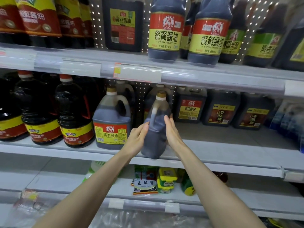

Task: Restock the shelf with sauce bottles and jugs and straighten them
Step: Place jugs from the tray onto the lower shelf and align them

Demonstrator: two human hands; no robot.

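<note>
A dark soy sauce jug [156, 127] with a gold cap stands at the front edge of the middle shelf [230, 155], its handle edge turned toward me and its label hidden. My left hand [139, 134] presses flat on the jug's left side. My right hand [172, 130] presses flat on its right side, fingers straight. To its left stands a matching jug [111, 124] with a red and yellow label facing out. Another similar jug [159, 89] shows behind.
Round dark bottles with red caps [74, 112] fill the middle shelf's left. Square jugs [190, 106] and vinegar jugs [222, 111] stand set back on the right, bare shelf in front of them. Tall 800 mL bottles [164, 30] line the upper shelf. Sauce packets [144, 181] lie below.
</note>
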